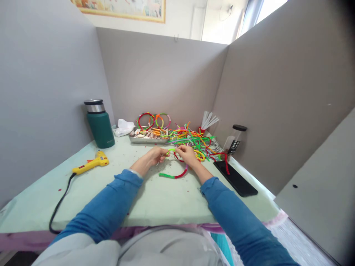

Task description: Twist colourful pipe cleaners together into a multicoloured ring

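Over the middle of the table, my left hand (158,154) and my right hand (185,153) face each other, both closed in a pinch. Between their fingertips runs a short stretch of yellow-green pipe cleaner (171,150). From under my right hand a multicoloured pipe cleaner strip (177,176), green, red and pink, curves down onto the table; whether it joins the yellow-green piece is hidden. A heap of loose pipe cleaners (191,136) lies just beyond my hands. Yellow loops (200,155) rest beside my right wrist.
A yellow glue gun (91,163) with a black cord lies left, near a green bottle (100,127). Behind are a metal tray (149,140) of shells, coloured rings (146,121) and a tissue (124,126). A black phone (235,179) and clear bottle (234,140) stand right, by grey partitions.
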### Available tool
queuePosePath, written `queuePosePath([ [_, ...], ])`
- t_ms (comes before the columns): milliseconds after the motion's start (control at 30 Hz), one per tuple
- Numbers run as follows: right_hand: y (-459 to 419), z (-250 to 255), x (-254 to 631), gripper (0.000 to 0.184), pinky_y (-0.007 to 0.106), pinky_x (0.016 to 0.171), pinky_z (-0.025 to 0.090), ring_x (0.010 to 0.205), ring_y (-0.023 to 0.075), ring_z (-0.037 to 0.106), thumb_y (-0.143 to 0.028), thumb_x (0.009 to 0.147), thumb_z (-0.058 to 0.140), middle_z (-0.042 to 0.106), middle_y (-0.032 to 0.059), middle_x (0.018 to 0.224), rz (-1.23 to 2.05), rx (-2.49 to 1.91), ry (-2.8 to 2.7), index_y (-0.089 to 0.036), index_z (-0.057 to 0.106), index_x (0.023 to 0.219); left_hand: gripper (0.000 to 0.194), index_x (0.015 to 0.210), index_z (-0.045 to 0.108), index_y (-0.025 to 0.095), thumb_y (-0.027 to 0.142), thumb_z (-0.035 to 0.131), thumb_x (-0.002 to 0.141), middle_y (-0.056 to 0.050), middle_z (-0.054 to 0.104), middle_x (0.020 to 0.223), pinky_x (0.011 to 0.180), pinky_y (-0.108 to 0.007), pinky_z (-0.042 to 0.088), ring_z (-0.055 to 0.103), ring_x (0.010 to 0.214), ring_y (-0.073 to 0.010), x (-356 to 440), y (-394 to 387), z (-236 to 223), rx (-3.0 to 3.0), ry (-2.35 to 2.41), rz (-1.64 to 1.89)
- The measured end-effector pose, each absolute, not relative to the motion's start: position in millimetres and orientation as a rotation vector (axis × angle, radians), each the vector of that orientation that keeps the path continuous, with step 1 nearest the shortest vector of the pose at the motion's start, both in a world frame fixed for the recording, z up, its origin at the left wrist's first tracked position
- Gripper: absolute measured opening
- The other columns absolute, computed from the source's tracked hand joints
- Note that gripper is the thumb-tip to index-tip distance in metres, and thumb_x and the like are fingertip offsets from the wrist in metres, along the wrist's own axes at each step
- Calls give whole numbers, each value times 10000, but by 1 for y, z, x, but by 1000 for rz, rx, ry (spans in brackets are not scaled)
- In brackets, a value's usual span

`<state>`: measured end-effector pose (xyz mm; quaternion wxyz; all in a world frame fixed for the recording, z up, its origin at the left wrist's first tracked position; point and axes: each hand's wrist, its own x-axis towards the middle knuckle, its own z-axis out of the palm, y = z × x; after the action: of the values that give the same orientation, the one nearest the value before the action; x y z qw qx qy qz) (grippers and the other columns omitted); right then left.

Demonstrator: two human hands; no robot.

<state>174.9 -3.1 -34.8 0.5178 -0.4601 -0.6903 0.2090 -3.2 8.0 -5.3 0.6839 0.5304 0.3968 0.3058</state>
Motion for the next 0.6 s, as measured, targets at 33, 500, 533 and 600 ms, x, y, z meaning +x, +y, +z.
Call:
queuePosePath([
  [33,-3,-35,175,208,216,501,319,494,93,413,-336,714,492,508,-25,526,502,-1108,-1655,-156,575,650,84,718,532,97,150,475,749,-11,538,570,314,-180,227,292,313,-23,-3,9,-6,1218,891,700],
  [500,0,-34,177,229,221,495,310,508,103,435,-352,714,487,522,-16,530,466,-1190,-1649,-156,594,667,228,833,698,153,265,543,708,-16,628,562,587,-212,395,555,552,-124,-4,14,-12,2377,1361,875],
  [533,0,-34,176,230,221,494,309,506,103,433,-353,715,487,519,-17,529,467,-1190,-1646,-156,596,670,231,835,702,161,274,542,713,-26,653,617,609,-213,398,570,595,-133,-5,15,-12,2420,1368,889],
  [600,-1,-33,176,229,220,491,307,503,101,428,-352,715,488,515,-18,527,473,-1187,-1639,-155,596,670,243,862,702,172,281,537,722,-39,682,716,634,-216,401,586,656,-145,-5,15,-13,2458,1384,918],
])
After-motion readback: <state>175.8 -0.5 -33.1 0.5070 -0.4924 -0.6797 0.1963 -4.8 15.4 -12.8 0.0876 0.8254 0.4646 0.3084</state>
